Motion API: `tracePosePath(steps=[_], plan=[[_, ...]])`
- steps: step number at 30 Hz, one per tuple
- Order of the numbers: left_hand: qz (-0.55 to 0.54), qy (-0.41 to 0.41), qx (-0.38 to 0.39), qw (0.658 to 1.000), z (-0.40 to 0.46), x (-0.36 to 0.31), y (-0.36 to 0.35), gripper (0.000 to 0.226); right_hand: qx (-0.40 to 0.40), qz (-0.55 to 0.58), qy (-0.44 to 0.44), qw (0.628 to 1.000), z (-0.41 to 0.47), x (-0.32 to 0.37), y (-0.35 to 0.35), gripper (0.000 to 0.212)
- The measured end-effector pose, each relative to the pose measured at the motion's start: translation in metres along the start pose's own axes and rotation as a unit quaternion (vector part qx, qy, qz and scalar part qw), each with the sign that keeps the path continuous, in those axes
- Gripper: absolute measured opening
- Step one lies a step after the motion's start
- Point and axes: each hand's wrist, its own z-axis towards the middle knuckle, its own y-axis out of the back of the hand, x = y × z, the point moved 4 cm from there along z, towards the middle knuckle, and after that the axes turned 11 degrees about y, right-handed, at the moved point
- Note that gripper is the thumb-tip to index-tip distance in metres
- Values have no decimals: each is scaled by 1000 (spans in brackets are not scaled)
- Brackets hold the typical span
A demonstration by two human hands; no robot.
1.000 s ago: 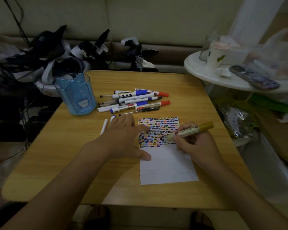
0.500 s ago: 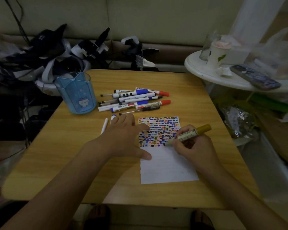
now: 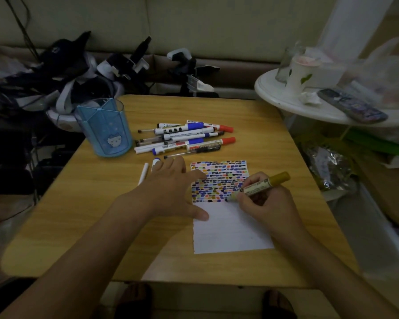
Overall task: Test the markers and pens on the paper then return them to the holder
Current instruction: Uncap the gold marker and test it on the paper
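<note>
A white sheet of paper [image 3: 230, 229] lies on the wooden table [image 3: 97, 217], its upper half filled with small coloured marks. My right hand [image 3: 266, 203] grips a gold marker [image 3: 260, 185], its tip touching the paper at the bottom row of marks. My left hand [image 3: 171, 192] lies flat with spread fingers, pressing the paper's left edge. A heap of several markers and pens [image 3: 187, 138] lies behind the paper. The blue see-through holder [image 3: 105, 127] stands upright at the left. Two white pens [image 3: 144, 172] lie partly under my left hand.
A round white side table [image 3: 309, 107] at the right carries a paper cup [image 3: 301, 73], a glass and a phone [image 3: 352, 109]. Dark bags, straps and gear [image 3: 62, 74] pile up behind the holder. Plastic wrappers lie on the floor at the right.
The gold marker's tip has slid left and down along the bottom row of marks. My left hand stays where it was on the paper.
</note>
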Motion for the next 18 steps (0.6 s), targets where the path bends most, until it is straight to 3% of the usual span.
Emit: tracePosePath(steps=[18], plan=[[-2, 0, 2, 1000, -1, 0, 1, 98, 1, 0, -4, 1000, 0, -1, 1, 19]])
